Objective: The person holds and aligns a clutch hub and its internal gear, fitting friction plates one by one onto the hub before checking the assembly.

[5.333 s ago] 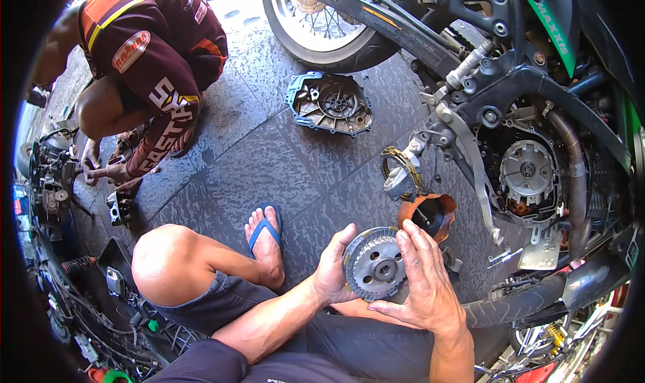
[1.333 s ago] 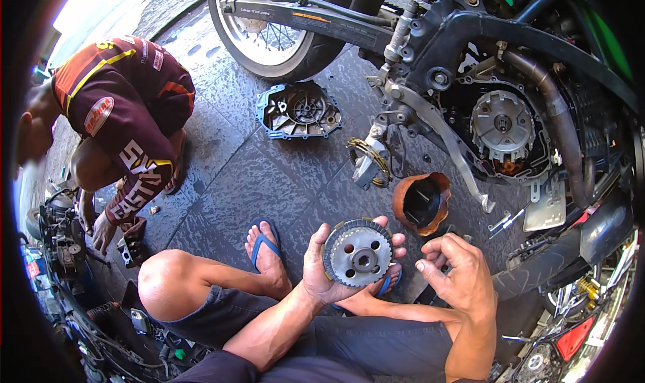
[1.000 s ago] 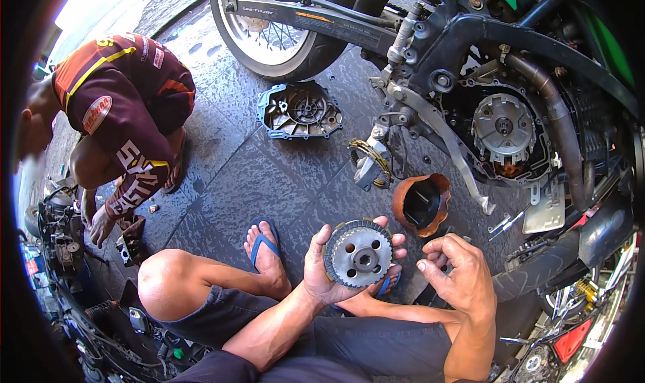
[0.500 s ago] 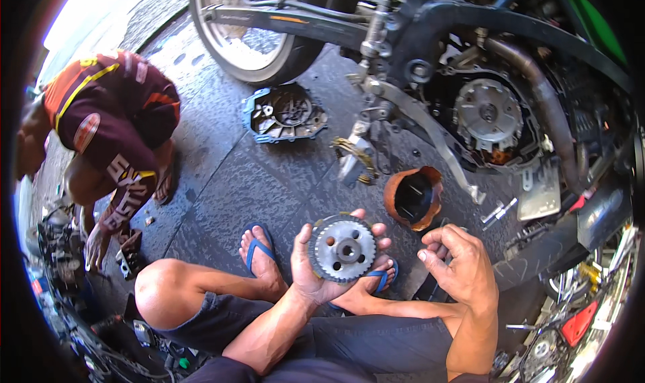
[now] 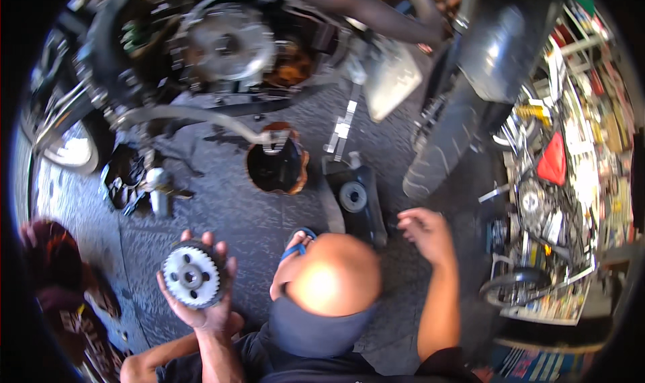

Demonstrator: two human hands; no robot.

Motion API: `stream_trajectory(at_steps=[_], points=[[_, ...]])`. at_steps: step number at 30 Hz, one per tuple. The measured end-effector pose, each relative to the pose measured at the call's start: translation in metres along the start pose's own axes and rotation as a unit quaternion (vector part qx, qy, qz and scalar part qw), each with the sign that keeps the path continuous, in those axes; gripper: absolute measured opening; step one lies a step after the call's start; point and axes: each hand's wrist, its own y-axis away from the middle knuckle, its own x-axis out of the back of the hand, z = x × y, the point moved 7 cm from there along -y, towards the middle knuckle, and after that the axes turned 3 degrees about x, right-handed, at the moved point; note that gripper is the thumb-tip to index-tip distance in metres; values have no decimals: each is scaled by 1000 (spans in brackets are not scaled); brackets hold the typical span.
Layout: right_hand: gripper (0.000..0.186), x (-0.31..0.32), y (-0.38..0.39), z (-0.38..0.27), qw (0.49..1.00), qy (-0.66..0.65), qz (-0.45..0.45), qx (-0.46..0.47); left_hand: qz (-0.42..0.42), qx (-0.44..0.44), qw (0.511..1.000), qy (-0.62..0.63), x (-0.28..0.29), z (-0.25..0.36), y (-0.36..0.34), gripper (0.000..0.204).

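My left hand [image 5: 205, 312] holds a round toothed metal gear [image 5: 191, 275] with a central hub and several holes, face up at lower left. My right hand [image 5: 423, 235] is raised beside my bare knee [image 5: 326, 279], empty, fingers apart and slightly bent, blurred. It is nearest a black tray-like piece [image 5: 373, 215] with a round grey part [image 5: 353, 196] on it. A rust-orange pot with a dark inside [image 5: 256, 168] stands on the tiles ahead. Above it is the motorcycle's opened engine casing, with a silver round basket [image 5: 225, 44] inside, smeared by motion.
A removed engine cover [image 5: 124, 178] lies at left. A co-worker [image 5: 57, 262] crouches at the left edge. A front tire [image 5: 440, 151] and pale plate [image 5: 393, 80] are at upper right. Another motorcycle with a red panel [image 5: 551, 158] and crowded shelves line the right side.
My view has swung sharply right, shifting the scene leftward. My right hand has loosened from curled fingers to spread ones. The gear remains in my left hand.
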Motion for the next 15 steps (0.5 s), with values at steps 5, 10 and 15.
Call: stream_trajectory(at_steps=[5,10,15], points=[[27,-50,28,187,984,158,-15,-82,-8,18,999,-32,-2,-14,-5,73],[44,-106,23,186,952,284,-83,82,-29,-1,997,-74,-7,-5,-7,77],[45,-129,9,221,930,301,-163,135,37,23,998,-39,-17,-16,-26,84]])
